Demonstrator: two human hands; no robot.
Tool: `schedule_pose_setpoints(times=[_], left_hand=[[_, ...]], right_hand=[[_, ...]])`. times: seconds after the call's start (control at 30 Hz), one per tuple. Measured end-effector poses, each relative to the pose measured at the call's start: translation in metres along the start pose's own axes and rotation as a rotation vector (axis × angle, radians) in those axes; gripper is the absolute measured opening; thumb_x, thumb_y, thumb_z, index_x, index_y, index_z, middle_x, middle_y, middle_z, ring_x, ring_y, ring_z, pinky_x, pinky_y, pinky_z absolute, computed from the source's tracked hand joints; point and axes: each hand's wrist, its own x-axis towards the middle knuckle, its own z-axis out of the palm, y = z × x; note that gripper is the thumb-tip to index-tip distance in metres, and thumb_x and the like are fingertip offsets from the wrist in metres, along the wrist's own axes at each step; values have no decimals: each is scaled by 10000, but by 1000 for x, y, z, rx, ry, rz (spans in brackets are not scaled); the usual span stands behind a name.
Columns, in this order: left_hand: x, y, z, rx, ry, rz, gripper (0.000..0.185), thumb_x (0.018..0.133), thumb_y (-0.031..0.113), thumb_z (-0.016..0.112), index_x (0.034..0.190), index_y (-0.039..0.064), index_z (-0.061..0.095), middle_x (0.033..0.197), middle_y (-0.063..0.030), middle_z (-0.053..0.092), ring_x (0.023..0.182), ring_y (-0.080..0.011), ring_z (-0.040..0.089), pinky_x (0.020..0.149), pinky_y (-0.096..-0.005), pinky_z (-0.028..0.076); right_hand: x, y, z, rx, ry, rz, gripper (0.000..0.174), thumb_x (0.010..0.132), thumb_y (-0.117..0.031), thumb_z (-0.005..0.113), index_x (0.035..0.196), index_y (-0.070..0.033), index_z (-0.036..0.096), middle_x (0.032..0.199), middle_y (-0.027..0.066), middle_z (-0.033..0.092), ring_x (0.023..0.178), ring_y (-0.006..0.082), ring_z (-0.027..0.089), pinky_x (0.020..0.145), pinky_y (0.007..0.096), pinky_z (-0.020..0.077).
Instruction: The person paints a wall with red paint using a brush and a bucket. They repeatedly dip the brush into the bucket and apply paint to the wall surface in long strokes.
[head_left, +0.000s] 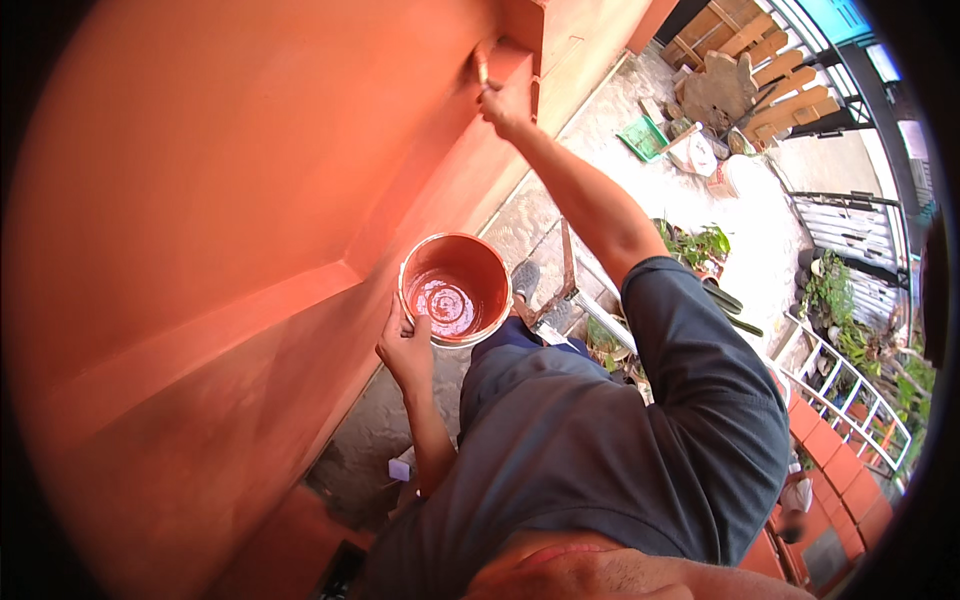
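My left hand (409, 349) grips the rim of a round paint bucket (491, 259), with the thumb over the edge. Reddish-orange paint (450, 304) lies glossy at the bottom of the bucket and coats its inner wall. My right hand (499, 109) is stretched far forward, its fingers closed round the handle of a paintbrush (481, 66). The brush's bristle end is at the recessed corner beside a ledge of the orange wall (285, 150); whether it touches the surface is hard to tell. Below the bucket, my shoes (527, 279) show beside a metal frame (568, 259).
The wall's sill (225, 322) juts out along my left. A metal bar (607, 319) runs close by my legs. Potted plants (694, 244), a green tray (643, 139), a white bucket (727, 178) and wooden fence boards (787, 97) stand to the right. A white ladder (847, 390) lies farther back.
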Motion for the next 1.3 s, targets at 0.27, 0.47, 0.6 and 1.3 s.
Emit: schedule_pose_setpoints(times=[0.27,0.47,0.6,1.3], left_hand=[[10,3,8,-7,-52,28,606,828,80,723,1419,-23,636,554,-48,442,518,-109,449,549,-326,431],[0,-7,2,-39,1,-15,616,829,95,734,1424,-26,630,562,-47,446,524,-105,446,545,-318,423],[-2,-16,-2,-11,5,-36,635,830,94,735,1442,-22,613,565,-60,453,524,-110,449,549,-323,427],[-26,-37,-3,-24,54,-45,648,813,105,728,1446,9,625,557,-54,423,509,-120,428,544,-324,413]], right_hand=[[-85,53,-2,-21,-389,151,338,1095,-251,565,1349,-38,633,883,57,648,593,101,497,492,264,421],[16,3,-32,-38,142,-179,259,1102,-159,494,1241,-18,660,774,62,633,514,99,518,416,274,420],[-7,4,14,-21,51,-52,246,1104,-170,479,1175,-34,671,745,45,594,537,103,497,447,295,411],[50,-52,-59,-836,-278,-353,332,959,-108,655,1266,-50,769,954,122,780,848,176,736,770,354,578]])
